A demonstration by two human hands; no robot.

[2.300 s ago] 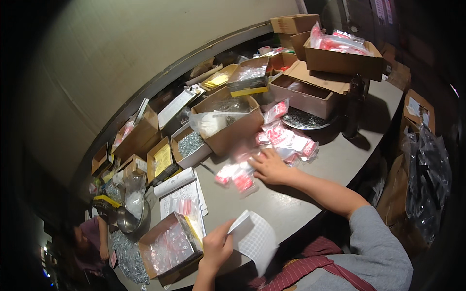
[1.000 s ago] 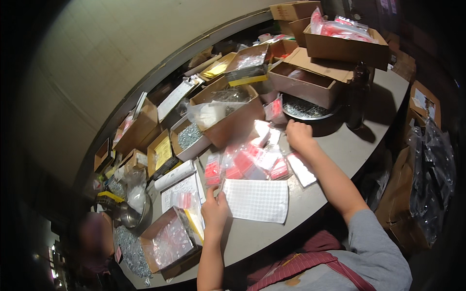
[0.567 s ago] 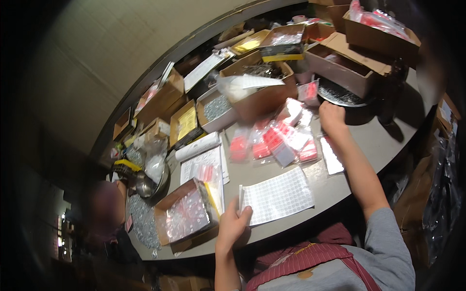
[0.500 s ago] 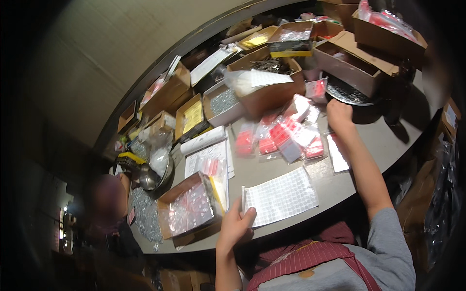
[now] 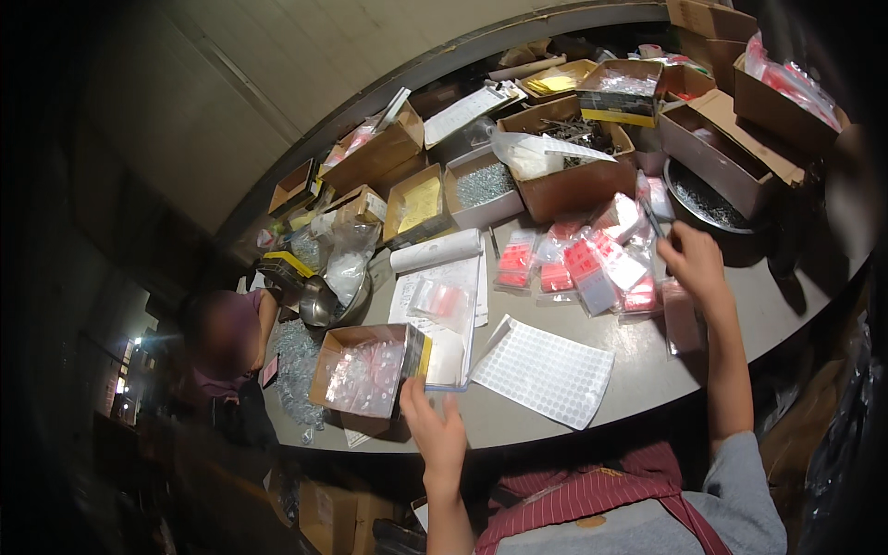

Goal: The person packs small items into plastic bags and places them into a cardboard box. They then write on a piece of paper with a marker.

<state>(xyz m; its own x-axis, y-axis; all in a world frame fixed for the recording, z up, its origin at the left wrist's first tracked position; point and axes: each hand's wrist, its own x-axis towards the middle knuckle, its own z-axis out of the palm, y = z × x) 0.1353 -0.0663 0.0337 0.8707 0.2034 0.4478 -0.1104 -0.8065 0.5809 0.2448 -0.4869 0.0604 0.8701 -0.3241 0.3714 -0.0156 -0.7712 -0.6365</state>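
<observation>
My left hand rests at the near table edge, fingers on the corner of a flat clear-sleeved sheet beside an open cardboard box of small clear bags. A white sheet of round stickers lies just right of it. My right hand reaches out over the table, fingers pinched on a thin dark stick-like thing, at the right side of a pile of small red-and-clear zip bags.
Several open cardboard boxes with screws and hardware, such as the brown one, crowd the far half of the grey table. A round metal pan lies right; a metal bowl left. Another person sits at the left.
The sticker sheet went from my left hand down onto the table. My right hand moved from the bag pile farther right. My left hand shifted to the sleeve by the box.
</observation>
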